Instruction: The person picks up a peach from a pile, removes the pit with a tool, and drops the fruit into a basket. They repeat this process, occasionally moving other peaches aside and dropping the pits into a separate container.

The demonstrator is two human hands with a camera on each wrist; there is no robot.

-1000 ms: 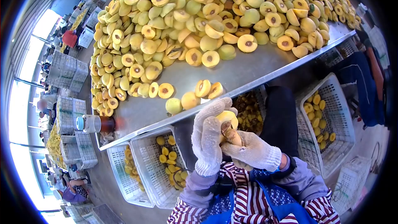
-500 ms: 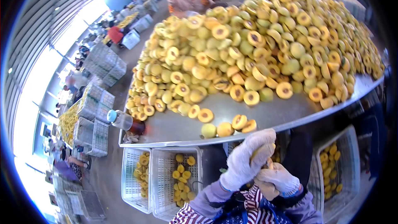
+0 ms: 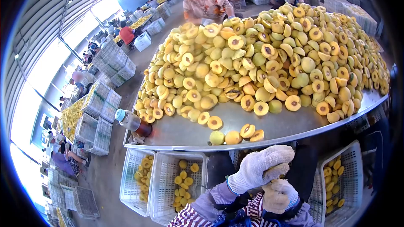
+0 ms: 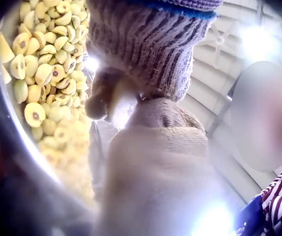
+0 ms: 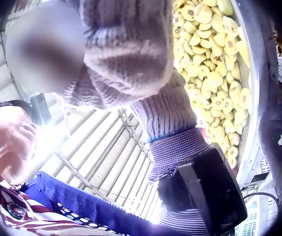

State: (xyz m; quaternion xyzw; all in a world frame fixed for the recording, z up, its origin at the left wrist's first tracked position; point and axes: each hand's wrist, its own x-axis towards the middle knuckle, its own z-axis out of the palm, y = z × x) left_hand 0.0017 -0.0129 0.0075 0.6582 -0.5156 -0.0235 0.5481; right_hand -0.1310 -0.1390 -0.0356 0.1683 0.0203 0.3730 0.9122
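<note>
Both hands wear knitted white work gloves and meet just in front of the table's near edge. My left hand [image 3: 259,169] is above, its fingers bent over toward the right hand, holding a peach half that is mostly hidden. A blurred pale yellow patch [image 4: 122,104] shows beside the glove in the left wrist view. Just below, my right hand [image 3: 277,196] has curled fingers close against the left hand; I cannot tell whether it grips the fruit too. Nearest on the table are two whole-looking peaches [image 3: 232,137] and two cut halves [image 3: 256,135].
A large heap of halved peaches [image 3: 235,67] covers most of the metal table [image 3: 185,136]. A bottle of dark liquid [image 3: 134,124] stands at its left corner. White crates [image 3: 162,185] with peach halves stand below left, another crate [image 3: 357,176] at right. A person [image 3: 206,2] sits across.
The head view has tilted up, showing more of the hall and the person across. The hands stay together; the left hand has turned over the peach half, whose cut face was visible earlier.
</note>
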